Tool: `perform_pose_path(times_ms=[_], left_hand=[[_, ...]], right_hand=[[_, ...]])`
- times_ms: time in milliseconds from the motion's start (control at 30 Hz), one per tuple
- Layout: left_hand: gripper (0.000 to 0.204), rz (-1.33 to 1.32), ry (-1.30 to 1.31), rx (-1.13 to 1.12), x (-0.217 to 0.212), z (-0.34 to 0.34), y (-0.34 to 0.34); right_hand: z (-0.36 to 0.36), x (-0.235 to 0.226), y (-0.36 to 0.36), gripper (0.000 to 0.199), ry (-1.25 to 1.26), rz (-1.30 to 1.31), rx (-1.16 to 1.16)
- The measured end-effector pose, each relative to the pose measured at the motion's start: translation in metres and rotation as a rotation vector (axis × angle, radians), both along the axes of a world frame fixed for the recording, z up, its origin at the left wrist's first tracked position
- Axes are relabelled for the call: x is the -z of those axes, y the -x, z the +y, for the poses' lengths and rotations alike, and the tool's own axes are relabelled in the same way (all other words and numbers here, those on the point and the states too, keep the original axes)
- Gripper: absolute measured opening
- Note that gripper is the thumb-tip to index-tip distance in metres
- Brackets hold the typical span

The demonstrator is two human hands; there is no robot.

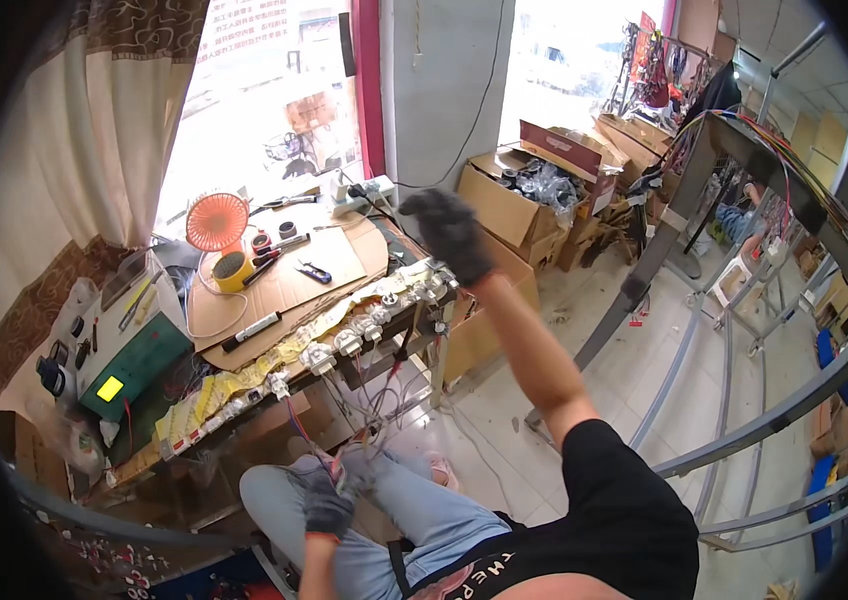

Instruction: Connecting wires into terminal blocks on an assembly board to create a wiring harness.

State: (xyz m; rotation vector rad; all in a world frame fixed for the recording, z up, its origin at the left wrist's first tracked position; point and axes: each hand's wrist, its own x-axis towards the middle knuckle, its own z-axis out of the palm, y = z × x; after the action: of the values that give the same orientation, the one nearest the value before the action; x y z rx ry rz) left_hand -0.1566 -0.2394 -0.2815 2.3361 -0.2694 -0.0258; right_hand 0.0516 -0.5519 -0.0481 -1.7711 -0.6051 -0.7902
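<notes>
A cluttered workbench (pixel 274 290) runs diagonally across the left of the view, a sheet of brown cardboard covering its top, as a seated person in blue jeans and a black shirt works below its front edge. Beyond it, open cardboard boxes (pixel 519 205) stand stacked on the tiled floor beside a grey metal frame (pixel 744 150) strung with coloured wires. A row of white plug-like connectors (pixel 364 325) lines the bench's near edge, wires dangling under it. On the cardboard sit a small orange desk fan (pixel 217 222), a yellow tape roll (pixel 232 268) just beside it, and a black marker (pixel 252 332) lying nearer the edge.

The right arm is stretched up and forward, elbow bent outward, forearm bare. The right hand (pixel 449 232), in a dark glove, is raised above the far end of the connector row, fingers curled loosely inward; whether it grips anything cannot be told. The left hand (pixel 329 500), also gloved, rests low over the lap, fingers closed around a bundle of red and pale wires (pixel 329 460) that rises from the fist toward the underside of the bench.
</notes>
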Motion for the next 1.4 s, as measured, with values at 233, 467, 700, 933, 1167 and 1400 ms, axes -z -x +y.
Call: perform_pose_path(times_ms=[233, 467, 700, 933, 1167, 1400], left_hand=[[0.047, -0.013, 0.19, 0.19, -0.123, -0.077, -0.006], [0.051, -0.021, 0.271, 0.351, -0.132, -0.115, -0.005], [0.056, -0.045, 0.281, 0.459, -0.022, -0.056, 0.149], [0.036, 0.106, 0.187, 0.528, 0.013, -0.049, 0.151], [0.026, -0.009, -0.018, 0.46, -0.022, -0.048, 0.136], [0.022, 0.027, 0.031, 0.21, -0.041, -0.031, 0.119]], right_hand=[[0.027, 0.21, 0.058, 0.048, 0.552, 0.062, -0.234], [0.08, 0.187, 0.113, 0.03, 0.067, 0.536, -0.5], [-0.055, 0.265, 0.224, 0.026, 0.785, 0.667, -0.731], [-0.081, 0.22, 0.264, 0.038, 0.353, 1.959, -1.009], [-0.087, 0.124, 0.031, 0.019, 1.093, -0.099, 0.563], [-0.109, 0.2, -0.073, 0.019, 0.957, 0.323, 0.385]])
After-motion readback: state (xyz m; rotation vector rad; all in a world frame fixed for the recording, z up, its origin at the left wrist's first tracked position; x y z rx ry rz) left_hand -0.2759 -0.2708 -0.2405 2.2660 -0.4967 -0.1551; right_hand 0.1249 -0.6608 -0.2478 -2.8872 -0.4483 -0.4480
